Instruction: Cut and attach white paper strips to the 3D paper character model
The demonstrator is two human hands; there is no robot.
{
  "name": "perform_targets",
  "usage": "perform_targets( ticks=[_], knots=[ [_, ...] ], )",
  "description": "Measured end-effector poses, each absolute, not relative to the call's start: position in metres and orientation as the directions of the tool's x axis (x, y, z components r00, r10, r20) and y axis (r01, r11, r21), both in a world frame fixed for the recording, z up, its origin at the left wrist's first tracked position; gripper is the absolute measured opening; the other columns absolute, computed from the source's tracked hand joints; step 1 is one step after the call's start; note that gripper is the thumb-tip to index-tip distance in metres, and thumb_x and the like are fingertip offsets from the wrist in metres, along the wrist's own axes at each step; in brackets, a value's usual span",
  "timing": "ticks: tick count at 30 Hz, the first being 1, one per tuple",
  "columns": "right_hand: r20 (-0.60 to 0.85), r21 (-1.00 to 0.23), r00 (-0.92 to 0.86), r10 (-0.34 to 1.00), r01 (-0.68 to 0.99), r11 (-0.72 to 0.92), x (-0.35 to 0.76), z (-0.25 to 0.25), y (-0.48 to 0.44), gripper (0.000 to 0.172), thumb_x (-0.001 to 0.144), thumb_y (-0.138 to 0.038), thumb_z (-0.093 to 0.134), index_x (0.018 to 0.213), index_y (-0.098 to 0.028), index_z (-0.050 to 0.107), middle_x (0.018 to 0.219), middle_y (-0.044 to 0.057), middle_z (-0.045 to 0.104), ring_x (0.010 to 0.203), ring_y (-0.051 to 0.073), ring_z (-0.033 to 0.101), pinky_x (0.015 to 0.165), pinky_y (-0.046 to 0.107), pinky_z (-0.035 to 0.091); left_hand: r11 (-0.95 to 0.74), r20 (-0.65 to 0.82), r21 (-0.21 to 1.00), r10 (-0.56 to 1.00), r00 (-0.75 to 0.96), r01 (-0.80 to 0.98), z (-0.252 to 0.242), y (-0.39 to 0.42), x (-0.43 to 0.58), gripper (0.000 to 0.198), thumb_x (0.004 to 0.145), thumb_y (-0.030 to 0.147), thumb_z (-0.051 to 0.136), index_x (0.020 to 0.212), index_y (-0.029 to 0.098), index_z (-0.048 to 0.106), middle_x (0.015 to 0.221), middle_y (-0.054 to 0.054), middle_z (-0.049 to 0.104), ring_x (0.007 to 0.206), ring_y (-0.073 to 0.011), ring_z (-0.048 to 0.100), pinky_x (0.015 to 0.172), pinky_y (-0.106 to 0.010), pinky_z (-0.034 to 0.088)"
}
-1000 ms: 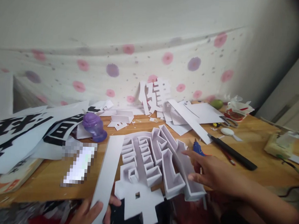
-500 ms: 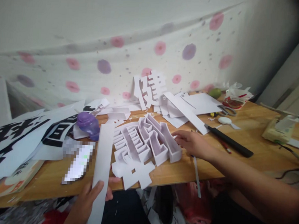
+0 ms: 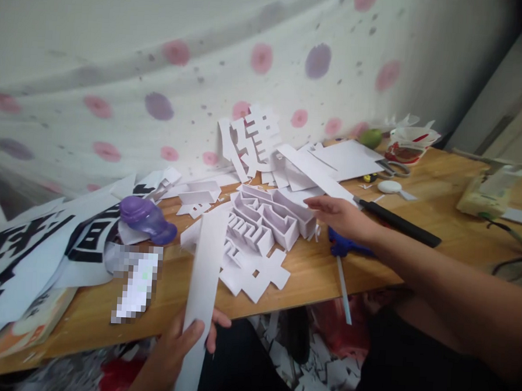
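Observation:
A long white strip (image 3: 210, 245) is gripped near its lower end by my left hand (image 3: 192, 332), thumb on top and fingers beneath. Its upper end overlaps the left part of a white three-dimensional character (image 3: 281, 228) with raised walls, which lies tilted on the table. My right hand (image 3: 339, 214) is at the character's right end, fingers stretched out with nothing visible in them. Whether the fingertips touch its wall I cannot tell. A blue tool (image 3: 348, 245) lies partly hidden under my right wrist, beside a narrow pale strip (image 3: 344, 290).
A cut-out white character (image 3: 250, 142) leans on the back wall beside white sheets (image 3: 346, 159). A black-handled knife (image 3: 399, 223), scissors (image 3: 396, 167) and a tissue pack (image 3: 484, 192) lie right. A purple translucent object (image 3: 148, 220) and printed sheets (image 3: 26, 247) are left.
The three-dimensional character has turned clockwise on the table. My left hand has moved right with the strip. My right hand has shifted slightly up, and the blue tool now shows. The view has shifted.

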State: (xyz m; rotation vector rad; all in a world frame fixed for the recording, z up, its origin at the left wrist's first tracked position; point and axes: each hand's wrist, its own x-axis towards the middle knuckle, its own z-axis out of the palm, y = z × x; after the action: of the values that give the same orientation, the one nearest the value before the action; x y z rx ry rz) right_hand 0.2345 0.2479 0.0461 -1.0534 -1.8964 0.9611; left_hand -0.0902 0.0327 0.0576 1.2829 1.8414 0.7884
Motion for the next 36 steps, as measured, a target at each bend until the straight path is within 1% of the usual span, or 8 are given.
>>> perform_targets(
  ticks=[5,12,16,20,22,27,31,36],
  knots=[
    [0.396,-0.786,-0.332,0.856,0.360,0.503,0.238,0.059,0.221,0.030,0.083,-0.031,0.056,0.109,-0.019,0.063,0.110,0.009,0.063,0.100,0.024,0.060,0.092,0.042,0.048,0.221,-0.246,0.831,0.969,-0.019,0.511,0.059,0.023,-0.091,0.062,0.077,0.072,0.039,0.078,0.017,0.066,0.067,-0.006,0.062,0.061,-0.0193,0.055,0.064,-0.032,0.045],
    [0.582,-0.484,-0.575,0.575,0.323,0.813,0.225,0.072,0.187,0.030,0.090,-0.026,0.049,0.118,-0.024,0.057,0.118,0.007,0.058,0.113,0.020,0.053,0.097,0.037,0.045,0.131,-0.138,0.876,0.990,-0.019,0.464,0.095,0.021,-0.100,0.068,0.076,0.071,0.042,0.105,0.014,0.063,0.067,-0.001,0.053,0.056,-0.0147,0.047,0.059,-0.028,0.040],
    [0.590,-0.477,-0.546,0.594,0.358,0.803,0.230,0.069,0.183,0.029,0.091,-0.031,0.050,0.119,-0.026,0.056,0.117,0.007,0.059,0.112,0.023,0.054,0.095,0.039,0.046,0.111,-0.175,0.729,0.984,0.028,0.675,0.114,0.023,-0.092,0.048,0.079,0.048,0.054,0.115,0.016,0.060,0.064,0.000,0.055,0.057,-0.0147,0.047,0.059,-0.025,0.039],
    [0.599,-0.532,-0.522,0.607,0.306,0.789,0.238,0.077,0.164,0.043,0.089,-0.039,0.053,0.131,-0.032,0.046,0.126,0.005,0.054,0.116,0.026,0.052,0.097,0.040,0.046,0.120,-0.301,0.641,0.948,0.105,0.758,0.100,0.017,-0.075,0.054,0.078,0.033,0.058,0.131,0.022,0.051,0.080,0.000,0.064,0.070,-0.0174,0.055,0.069,-0.026,0.043],
    [0.610,-0.502,-0.557,0.564,0.279,0.819,0.239,0.079,0.152,0.051,0.088,-0.043,0.053,0.137,-0.033,0.040,0.131,0.005,0.051,0.119,0.028,0.050,0.098,0.041,0.047,0.121,-0.304,0.631,0.947,0.101,0.766,0.089,0.014,-0.069,0.056,0.078,0.031,0.058,0.132,0.024,0.049,0.090,-0.001,0.066,0.078,-0.0190,0.058,0.076,-0.028,0.044],
    [0.629,-0.282,-0.650,0.426,0.319,0.905,0.227,0.073,0.134,0.054,0.090,-0.043,0.050,0.141,-0.031,0.036,0.131,0.006,0.052,0.114,0.026,0.054,0.091,0.035,0.053,0.080,-0.304,0.708,0.931,0.201,0.702,0.085,0.007,-0.064,0.052,0.079,0.030,0.057,0.131,0.027,0.050,0.102,0.000,0.067,0.086,-0.0193,0.059,0.080,-0.027,0.044],
    [0.639,-0.262,-0.655,0.403,0.307,0.915,0.222,0.070,0.133,0.053,0.091,-0.041,0.049,0.141,-0.028,0.036,0.129,0.007,0.053,0.113,0.024,0.056,0.090,0.033,0.054,0.010,-0.278,0.759,0.909,0.310,0.651,0.100,0.004,-0.064,0.054,0.082,0.035,0.056,0.134,0.027,0.047,0.107,0.001,0.067,0.087,-0.0187,0.061,0.080,-0.025,0.043],
    [0.665,-0.210,-0.661,0.347,0.281,0.937,0.225,0.084,0.123,0.059,0.089,-0.047,0.052,0.141,-0.025,0.036,0.133,0.011,0.048,0.118,0.027,0.050,0.093,0.036,0.051,-0.047,-0.300,0.662,0.898,0.322,0.748,0.102,0.004,-0.054,0.055,0.080,0.044,0.057,0.131,0.026,0.051,0.101,-0.002,0.069,0.085,-0.0211,0.062,0.077,-0.025,0.045]
  ],
)
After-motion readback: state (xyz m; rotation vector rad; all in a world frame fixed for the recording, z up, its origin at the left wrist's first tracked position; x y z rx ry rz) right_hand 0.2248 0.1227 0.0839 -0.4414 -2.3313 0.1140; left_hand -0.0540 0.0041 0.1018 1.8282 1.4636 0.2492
